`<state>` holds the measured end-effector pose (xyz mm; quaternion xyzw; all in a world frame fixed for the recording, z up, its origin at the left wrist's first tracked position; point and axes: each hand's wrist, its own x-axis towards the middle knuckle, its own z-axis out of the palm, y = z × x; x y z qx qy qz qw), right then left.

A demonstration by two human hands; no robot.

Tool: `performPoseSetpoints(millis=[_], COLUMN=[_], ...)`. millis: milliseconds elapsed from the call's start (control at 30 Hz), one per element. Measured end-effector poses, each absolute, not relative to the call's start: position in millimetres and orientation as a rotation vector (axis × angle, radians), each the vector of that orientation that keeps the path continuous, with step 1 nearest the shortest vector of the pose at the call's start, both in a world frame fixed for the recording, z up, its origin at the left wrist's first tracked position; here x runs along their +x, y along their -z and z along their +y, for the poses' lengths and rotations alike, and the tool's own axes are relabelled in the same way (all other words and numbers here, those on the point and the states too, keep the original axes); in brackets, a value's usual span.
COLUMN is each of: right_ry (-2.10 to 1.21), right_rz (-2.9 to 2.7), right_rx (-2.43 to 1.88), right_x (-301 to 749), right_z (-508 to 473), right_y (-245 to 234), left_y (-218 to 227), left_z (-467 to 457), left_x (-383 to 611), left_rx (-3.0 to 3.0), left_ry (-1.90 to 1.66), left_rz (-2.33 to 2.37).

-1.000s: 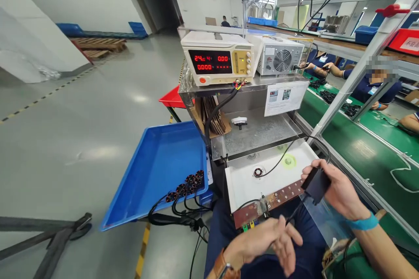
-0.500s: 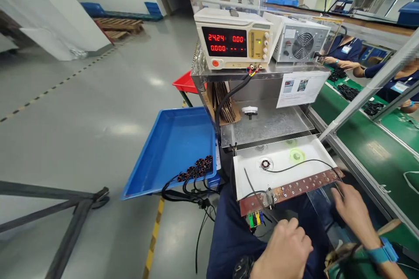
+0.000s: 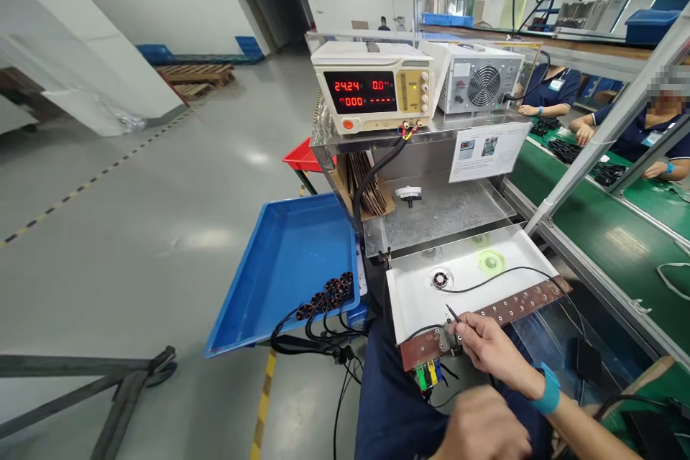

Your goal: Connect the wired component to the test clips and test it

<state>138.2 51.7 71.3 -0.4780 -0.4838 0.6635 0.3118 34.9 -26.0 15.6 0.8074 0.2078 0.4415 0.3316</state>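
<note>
My right hand (image 3: 488, 348), with a blue wristband, is pinched on a thin black wire lead (image 3: 451, 313). It holds the lead at the metal clamp (image 3: 445, 338) on the left end of the brown contact strip (image 3: 512, 305). The strip runs along the front of a white test tray (image 3: 415, 302). On that tray lie a small coil motor (image 3: 440, 278), its black wire and a green disc (image 3: 490, 261). My left hand (image 3: 479, 431) is low in view with its fingers curled under; what it holds is hidden. Coloured plugs (image 3: 430, 374) hang below the strip.
A power supply (image 3: 371, 90) reading 24.24 stands on a steel shelf beside a fan unit (image 3: 479, 86). A blue tray (image 3: 280, 259) at left holds several black motors (image 3: 326, 296) with dangling wires. A green conveyor (image 3: 593, 230) runs at right, with seated co-workers (image 3: 652, 144) behind it.
My right hand has put down the black box, moved left along the strip and pinched the wire at the clamp. My left hand closed into a fist and dropped lower.
</note>
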Motion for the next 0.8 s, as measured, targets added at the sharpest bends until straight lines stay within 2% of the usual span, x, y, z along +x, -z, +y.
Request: performPoseSetpoints(millis=[67, 167, 433, 800], right_ry=[-1.790, -1.870, -1.891, -1.506], right_rz=[-1.283, -1.240, -1.386, -1.845], right_rx=[-1.241, -1.242, -1.267, -1.600], right_x=[138.7, 132.8, 106.9, 81.7], right_z=[38.5, 21.3, -7.8, -35.3], right_y=[-71.9, -73.2, -63.4, -64.8], left_y=[-31.6, -49.7, -33.4, 9.4], left_z=[-17.6, -3.6, -6.9, -40.5], left_x=[0.5, -35.5, -40.3, -44.3], left_rx=[1.708, 1.356, 1.328, 1.153], left_ry=[-1.313, -1.293, -1.290, -1.421], left_rz=[1.101, 1.446, 1.536, 1.602])
